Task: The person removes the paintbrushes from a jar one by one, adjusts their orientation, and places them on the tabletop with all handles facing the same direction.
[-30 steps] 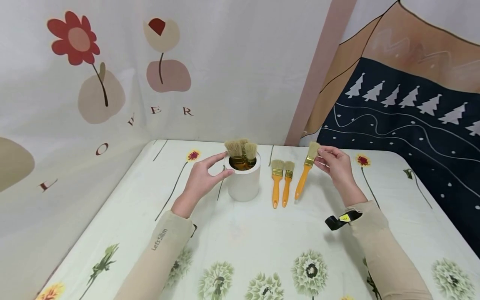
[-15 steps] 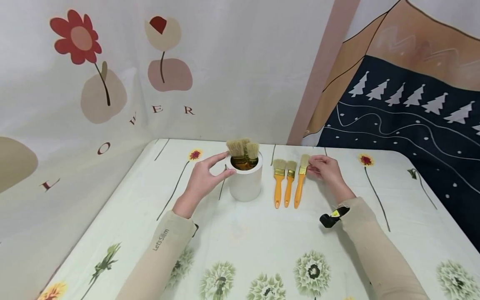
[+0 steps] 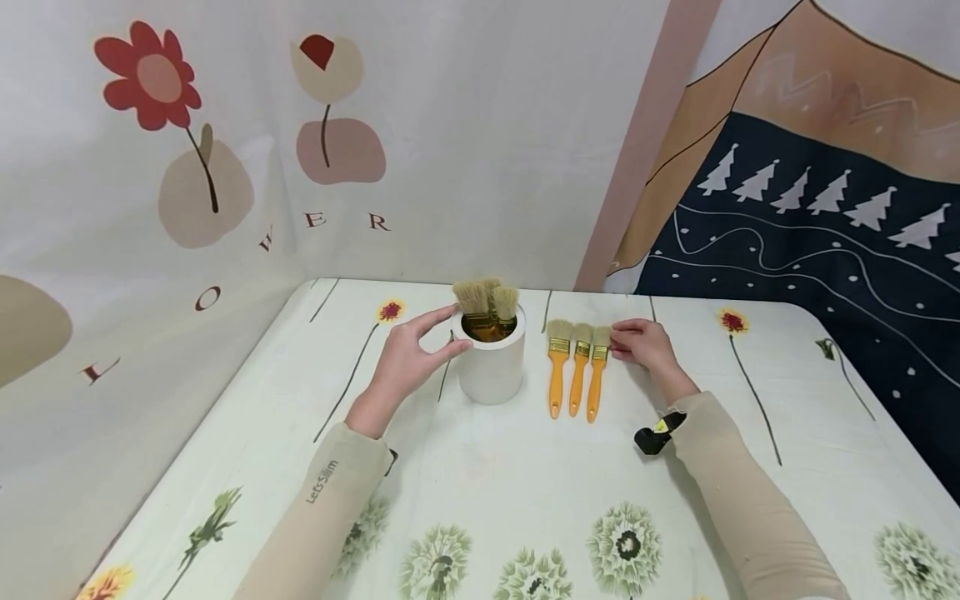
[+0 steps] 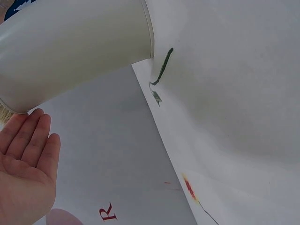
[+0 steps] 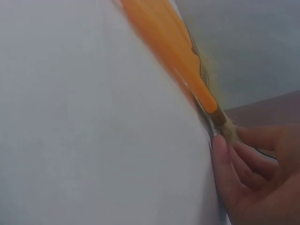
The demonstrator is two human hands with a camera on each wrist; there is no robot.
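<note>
In the head view a white cylindrical cup [image 3: 491,375] stands upright with several paintbrushes [image 3: 483,302] in it, bristles up. My left hand [image 3: 405,358] is at its left side, fingertips and thumb touching the rim; the left wrist view shows these fingers [image 4: 29,140] fairly straight. Right of the cup, three orange-handled paintbrushes lie side by side, bristles away from me: a left one [image 3: 556,375], a middle one [image 3: 577,377] and a right one [image 3: 595,387]. My right hand [image 3: 648,343] pinches the bristle end of the right one between thumb and fingers.
A white flower-print cloth [image 3: 480,483] covers the table. Behind it hang a pale printed curtain [image 3: 480,150] and a dark tree-print cloth [image 3: 787,242] at the right. A black wrist camera [image 3: 654,437] sits at the right sleeve.
My right hand has brought the right paintbrush down and leftward, from a tilted position to lying beside the middle one. My left hand has stayed at the cup.
</note>
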